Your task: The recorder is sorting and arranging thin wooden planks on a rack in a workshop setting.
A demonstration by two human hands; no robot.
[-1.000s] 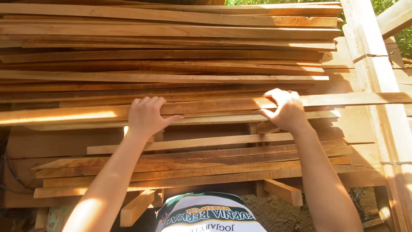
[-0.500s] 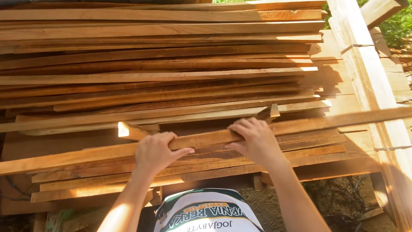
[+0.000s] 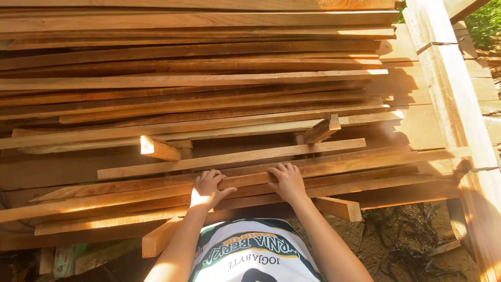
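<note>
Over the last second the long, thin reddish-brown wooden plank (image 3: 334, 168) has come down from chest-high against the upper stack of rough-sawn boards (image 3: 198, 78) to the lower pile of similar boards (image 3: 365, 185). It now lies nearly flat on that pile, so the transfer looks close to done. Left hand (image 3: 207, 189) and right hand (image 3: 287, 181) both clasp the plank's near edge, fingers curled over its top, thumbs beneath. Between the hands the plank shows a straight, sunlit edge; outward of the right hand it runs toward the pale upright wooden post (image 3: 449, 89); outward of the left hand it fades into shadow.
</note>
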